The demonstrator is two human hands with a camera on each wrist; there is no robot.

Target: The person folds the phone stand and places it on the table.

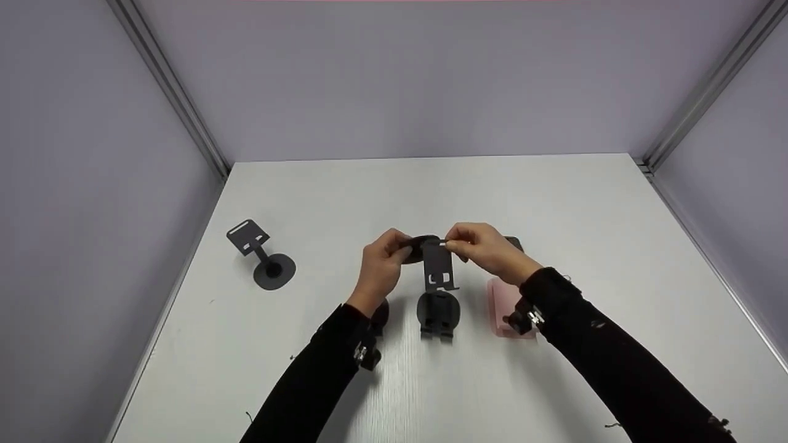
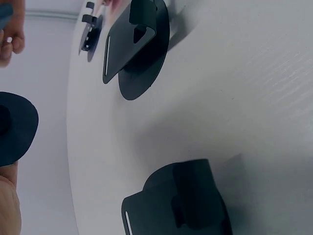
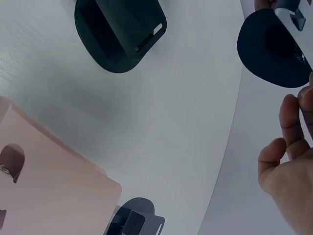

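Note:
A dark grey phone stand (image 1: pixel 438 266) with a slotted plate and a round base is held up over the table between both hands. My left hand (image 1: pixel 383 263) pinches the edge of its round base (image 2: pixel 18 129). At the plate's upper edge, my right hand (image 1: pixel 486 247) pinches the stand between thumb and fingers. In the right wrist view, the right hand (image 3: pixel 293 161) shows beside the dark base (image 3: pixel 266 49). Directly below the held stand in the head view, a second dark stand (image 1: pixel 438 312) rests on the table.
Another grey stand (image 1: pixel 273 271) stands unfolded at the left. A dark stand (image 1: pixel 381 316) is partly hidden by the left wrist. Under the right forearm lies a pink stand (image 1: pixel 502 301), with one more dark stand (image 1: pixel 514 242) behind the right hand. Panels (image 1: pixel 431 80) wall the white table.

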